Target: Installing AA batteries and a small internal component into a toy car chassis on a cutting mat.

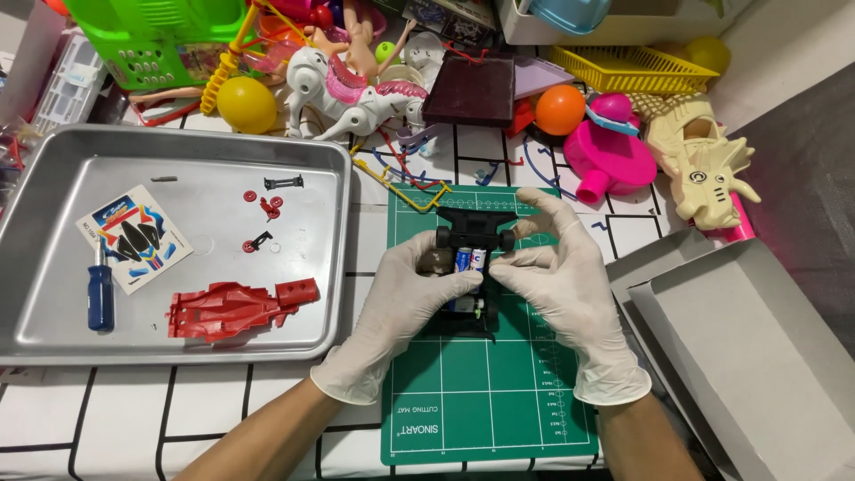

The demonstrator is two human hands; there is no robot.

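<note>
My left hand (405,298) and right hand (557,276) both grip the black toy car chassis (470,267), apparently holding 2 batteries (469,260), over the green mat (485,392).

- Left hand (405,298): covered by a thin, off-white disposable glove, wrinkled over the back and fingers; rolled cuff ends at the wrist.
- Right hand (561,285): matching off-white glove, cuff likewise at the wrist.
- Forearms: bare, no sleeves in view.
</note>
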